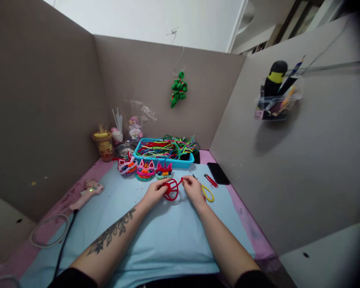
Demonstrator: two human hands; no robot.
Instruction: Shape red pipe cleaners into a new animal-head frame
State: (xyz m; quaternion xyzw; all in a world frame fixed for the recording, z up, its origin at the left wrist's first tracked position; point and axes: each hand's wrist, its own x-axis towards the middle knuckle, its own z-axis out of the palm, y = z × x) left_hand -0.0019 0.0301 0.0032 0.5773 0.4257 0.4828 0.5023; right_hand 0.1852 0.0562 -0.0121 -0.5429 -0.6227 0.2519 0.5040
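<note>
Centrally, on the light blue mat (156, 240) that covers the counter (246, 224), both hands work one red wire frame (171, 189). Left hand (155, 193): fingers closed on the frame's left edge, apparently bracing it so that the looped shape does not turn. Right hand (193, 188): thumb and forefinger pinched shut on the loose red end at the frame's upper right, a hold that suits bending or twisting. The frame sits low over the mat, between the two hands.

Just beside the right hand lie yellow-handled scissors (208, 194) and a small red tool (211, 181), near enough to reach without moving the arm. Behind the hands stand three finished fuzzy animal faces (145, 170) in a row, and behind those a blue tray (165, 154) of coloured fuzzy wires, which keeps the stock together. A glue gun (87, 193) rests at the left on the pink margin, well apart from the hands, its cord trailing toward the near edge. A dark phone (218, 173) lies by the right wall.
</note>
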